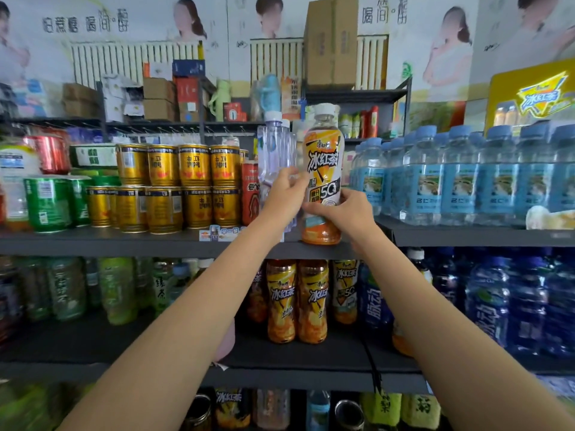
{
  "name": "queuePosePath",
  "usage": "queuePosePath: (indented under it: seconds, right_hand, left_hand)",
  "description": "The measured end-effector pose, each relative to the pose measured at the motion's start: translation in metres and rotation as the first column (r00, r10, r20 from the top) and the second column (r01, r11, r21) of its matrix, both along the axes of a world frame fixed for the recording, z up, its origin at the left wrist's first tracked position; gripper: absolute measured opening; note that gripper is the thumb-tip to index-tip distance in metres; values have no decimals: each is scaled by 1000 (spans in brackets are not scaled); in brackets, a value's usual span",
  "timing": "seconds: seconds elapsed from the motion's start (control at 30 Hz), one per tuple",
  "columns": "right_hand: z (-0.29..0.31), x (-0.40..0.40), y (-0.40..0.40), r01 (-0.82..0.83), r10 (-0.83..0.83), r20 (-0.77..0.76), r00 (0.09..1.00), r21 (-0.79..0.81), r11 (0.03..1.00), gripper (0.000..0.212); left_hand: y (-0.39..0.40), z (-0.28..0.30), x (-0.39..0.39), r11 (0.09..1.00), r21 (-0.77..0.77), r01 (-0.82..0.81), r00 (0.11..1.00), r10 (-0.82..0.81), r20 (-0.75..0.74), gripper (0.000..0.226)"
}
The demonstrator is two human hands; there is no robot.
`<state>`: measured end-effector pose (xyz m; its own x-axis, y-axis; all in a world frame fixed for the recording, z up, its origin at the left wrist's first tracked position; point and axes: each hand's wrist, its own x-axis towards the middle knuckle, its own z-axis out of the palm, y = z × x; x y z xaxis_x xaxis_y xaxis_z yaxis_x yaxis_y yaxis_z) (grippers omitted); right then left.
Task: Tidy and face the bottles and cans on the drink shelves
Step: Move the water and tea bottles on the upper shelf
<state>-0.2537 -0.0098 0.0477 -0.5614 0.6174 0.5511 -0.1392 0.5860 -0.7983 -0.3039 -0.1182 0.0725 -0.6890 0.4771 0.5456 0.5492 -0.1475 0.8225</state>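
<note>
An orange-and-white iced tea bottle (323, 169) stands upright at the front edge of the upper drink shelf (124, 241), its label facing me. My right hand (345, 213) grips its lower half from the right. My left hand (286, 194) is at the bottle's left side, its fingers curled between it and a clear water bottle (273, 157); which of the two it holds I cannot tell. Gold cans (177, 185) are stacked two high to the left.
Blue-labelled water bottles (460, 178) fill the shelf to the right. A red can (250, 194) stands beside the clear bottle. The shelf below holds green tea bottles (118, 290), iced tea bottles (295, 300) and blue drink bottles (497, 300). Boxes (329, 42) sit on top.
</note>
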Motion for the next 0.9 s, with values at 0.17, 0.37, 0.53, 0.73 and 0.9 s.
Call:
queuePosePath:
  seconds: [0.17, 0.37, 0.53, 0.73, 0.9]
  right_hand:
    - [-18, 38, -16, 36, -28, -50, 998, 168, 985, 46]
    - [-89, 88, -40, 214, -151, -205, 967, 330, 920, 55]
    - [-186, 107, -30, 258, -271, -3, 962, 316, 913, 55]
    - [-220, 88, -7, 207, -251, 223, 942, 201, 958, 58]
    - [-222, 61, 14, 237, -268, 353, 896, 130, 963, 51]
  left_hand:
    - [-16, -7, 25, 992, -102, 81, 985, -95, -142, 60]
    - [-28, -65, 58, 981, -157, 110, 923, -160, -351, 58]
    - [-14, -144, 82, 910, -400, 112, 932, -236, -275, 55]
    - [19, -171, 70, 830, -554, 63, 981, -153, -119, 48]
    - [50, -185, 48, 815, -579, 15, 995, -67, -69, 47]
